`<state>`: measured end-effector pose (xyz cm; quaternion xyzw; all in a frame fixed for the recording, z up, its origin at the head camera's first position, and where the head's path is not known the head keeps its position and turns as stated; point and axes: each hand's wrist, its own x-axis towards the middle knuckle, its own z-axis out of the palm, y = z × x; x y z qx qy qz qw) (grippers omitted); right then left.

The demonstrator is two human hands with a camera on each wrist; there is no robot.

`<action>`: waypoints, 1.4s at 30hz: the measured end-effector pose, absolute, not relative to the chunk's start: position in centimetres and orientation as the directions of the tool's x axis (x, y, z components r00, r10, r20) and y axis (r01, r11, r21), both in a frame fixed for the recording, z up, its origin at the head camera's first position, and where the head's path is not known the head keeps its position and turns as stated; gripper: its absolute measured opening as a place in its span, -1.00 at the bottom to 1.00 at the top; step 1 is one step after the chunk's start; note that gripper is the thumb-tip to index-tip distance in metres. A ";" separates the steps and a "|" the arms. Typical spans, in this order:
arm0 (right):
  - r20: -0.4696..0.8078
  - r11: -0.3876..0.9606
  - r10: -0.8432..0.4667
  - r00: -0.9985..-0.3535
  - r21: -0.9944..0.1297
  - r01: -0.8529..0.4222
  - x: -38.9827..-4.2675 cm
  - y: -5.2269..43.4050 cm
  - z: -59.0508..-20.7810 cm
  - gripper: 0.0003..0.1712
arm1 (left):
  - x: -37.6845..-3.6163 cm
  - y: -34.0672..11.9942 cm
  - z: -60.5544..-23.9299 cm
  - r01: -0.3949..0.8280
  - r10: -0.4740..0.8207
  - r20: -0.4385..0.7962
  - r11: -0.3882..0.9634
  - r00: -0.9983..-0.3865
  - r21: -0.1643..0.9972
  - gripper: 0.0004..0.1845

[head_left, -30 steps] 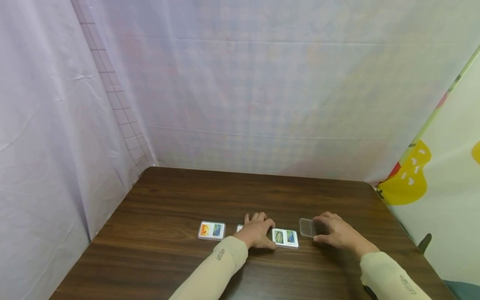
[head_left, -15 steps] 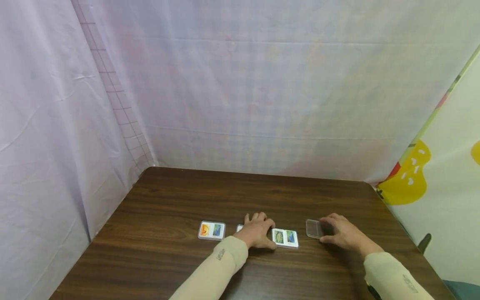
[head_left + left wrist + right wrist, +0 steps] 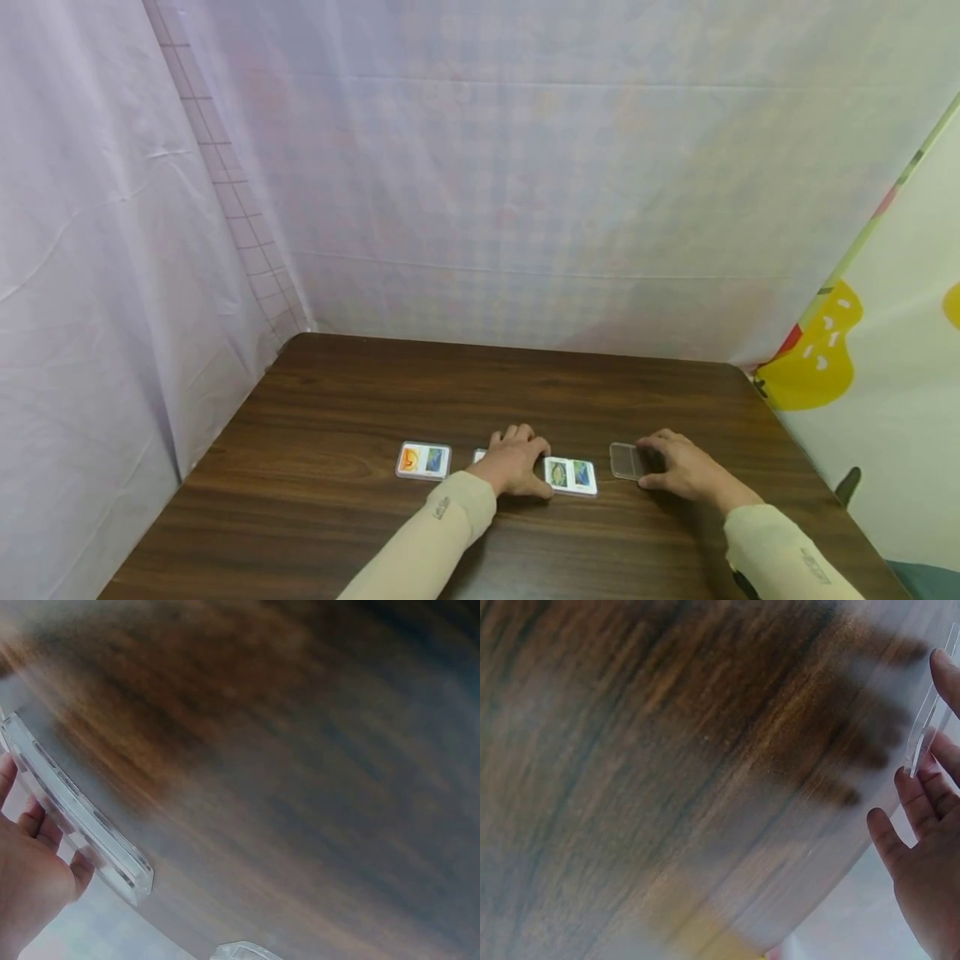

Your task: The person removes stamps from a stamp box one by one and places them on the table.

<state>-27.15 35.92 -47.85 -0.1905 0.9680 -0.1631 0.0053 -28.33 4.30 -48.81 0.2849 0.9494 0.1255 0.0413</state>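
In the head view my left hand (image 3: 513, 467) is spread over the middle of a row of flat clear cases. Its thumb and index finger hold the left end of a case with two picture cards (image 3: 570, 476). Another case (image 3: 478, 456) lies mostly hidden beneath that hand. The left wrist view shows my fingers against a clear case with a white insert (image 3: 82, 814). Off to the right, my right hand (image 3: 678, 467) pinches a clear plastic cover (image 3: 627, 462) by its right end, close over the table. Its edge shows at my fingers in the right wrist view.
A third case with an orange and a blue-green picture (image 3: 423, 461) lies at the left of the row. The brown wood-grain table (image 3: 360, 400) has pale curtains (image 3: 525, 208) behind it and at both sides.
My right hand has shifted a little to the right with the clear cover, away from the picture case, then slightly down. The left hand has stayed in place.
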 end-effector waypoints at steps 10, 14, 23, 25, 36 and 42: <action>0.030 0.875 -0.361 -0.932 -0.336 -0.350 -27.2 36.0 -47.9 -0.26 | -28.3 4.3 -48.8 0.528 0.552 -0.016 0.806 -0.834 0.267 -0.39; 0.023 0.879 -0.352 -0.936 -0.335 -0.339 -27.2 35.9 -47.9 -0.26 | -28.3 4.3 -48.8 0.527 0.551 -0.018 0.806 -0.834 0.271 -0.39; 0.034 0.881 -0.365 -0.930 -0.311 -0.357 -27.1 35.5 -47.7 -0.25 | -28.2 4.2 -48.5 0.527 0.553 -0.023 0.804 -0.833 0.275 -0.38; 0.038 0.879 -0.371 -0.928 -0.310 -0.363 -27.1 35.4 -47.6 -0.24 | -28.1 4.2 -48.5 0.527 0.554 -0.024 0.804 -0.832 0.275 -0.38; 0.016 0.886 -0.347 -0.938 -0.324 -0.333 -27.0 35.3 -47.5 -0.24 | -28.3 4.2 -48.5 0.530 0.557 -0.025 0.802 -0.830 0.275 -0.38; 0.053 0.870 -0.333 -0.941 -0.367 -0.329 -27.0 35.0 -46.8 -0.24 | -28.3 4.2 -48.5 0.531 0.558 -0.022 0.801 -0.830 0.275 -0.38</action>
